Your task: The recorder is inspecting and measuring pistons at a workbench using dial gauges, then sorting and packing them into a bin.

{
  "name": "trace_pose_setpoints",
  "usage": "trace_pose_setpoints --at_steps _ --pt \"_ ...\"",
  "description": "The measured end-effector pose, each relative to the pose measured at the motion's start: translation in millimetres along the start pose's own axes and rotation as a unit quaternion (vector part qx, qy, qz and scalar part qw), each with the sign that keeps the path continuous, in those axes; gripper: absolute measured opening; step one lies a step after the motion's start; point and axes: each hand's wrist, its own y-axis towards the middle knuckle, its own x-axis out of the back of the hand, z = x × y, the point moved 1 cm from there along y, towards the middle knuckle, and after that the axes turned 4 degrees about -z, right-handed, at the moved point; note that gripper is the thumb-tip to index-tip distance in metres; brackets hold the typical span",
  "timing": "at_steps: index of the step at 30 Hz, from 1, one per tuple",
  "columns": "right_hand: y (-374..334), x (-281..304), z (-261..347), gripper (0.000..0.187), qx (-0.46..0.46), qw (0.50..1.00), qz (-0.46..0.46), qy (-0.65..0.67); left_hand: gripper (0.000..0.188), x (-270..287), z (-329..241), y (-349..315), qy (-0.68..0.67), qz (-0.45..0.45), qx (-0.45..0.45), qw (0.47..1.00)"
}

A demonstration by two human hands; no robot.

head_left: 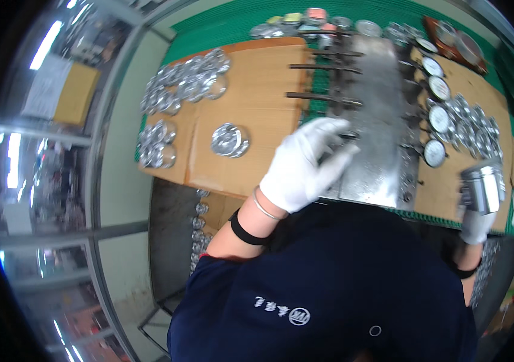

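Note:
My left hand [308, 166], in a white glove, is at the near left side of a metal bench plate [374, 145]. Its fingers and thumb curl around a dark rod [348, 135]; only the rod's end shows. At the right, my gloved right hand [478, 225] grips a shiny metal cylinder [482, 188], slightly blurred by motion. Farther along the plate, similar dark rods [323, 96] stick out to the left. Round white dial gauges [434, 153] line its right side.
A cardboard sheet [257, 120] on the left carries clusters of shiny metal cups [193, 75] and a smaller group [230, 140]. More metal parts [468, 127] lie on the right-hand cardboard. Beyond are a green mat [233, 27] and a brown tray [456, 45]. A window frame [97, 232] stands at left.

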Motion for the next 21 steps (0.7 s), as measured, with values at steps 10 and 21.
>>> trace_pose_setpoints --at_steps 10,21 --pt "92 131 -254 0.021 -0.411 0.894 -0.132 0.12 0.054 79 119 -69 0.403 -0.019 0.215 0.89" --pt "129 103 -277 0.028 -0.419 0.843 -0.236 0.239 0.033 79 152 -55 0.462 -0.085 0.223 0.854"
